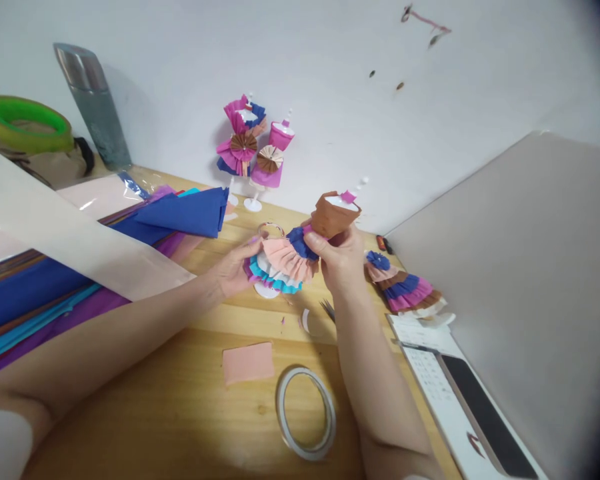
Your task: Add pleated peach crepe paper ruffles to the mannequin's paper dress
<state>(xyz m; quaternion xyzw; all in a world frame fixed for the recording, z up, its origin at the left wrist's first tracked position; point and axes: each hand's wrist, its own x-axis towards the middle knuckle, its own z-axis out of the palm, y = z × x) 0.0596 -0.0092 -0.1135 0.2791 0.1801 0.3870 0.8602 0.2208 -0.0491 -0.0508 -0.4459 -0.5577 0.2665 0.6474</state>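
A small mannequin figure (291, 252) in a ruffled paper skirt of peach, white, blue and purple layers is tilted between my hands. Its top is wrapped in brown paper (334, 217), with a pink neck piece above. My right hand (341, 259) grips it around the waist, the thumb over the dark blue band. At the skirt's left edge, my left hand (240, 267) pinches the ruffles. The white round base (267, 290) shows beneath the skirt.
A tape roll (306, 413) and a pink paper piece (248, 363) lie in front. Scissors (327, 308) are beside my right forearm. Two dressed figures (243, 143) stand by the wall; another (405, 288) lies right. Folded coloured papers (180, 212) and a bottle (93, 107) are left.
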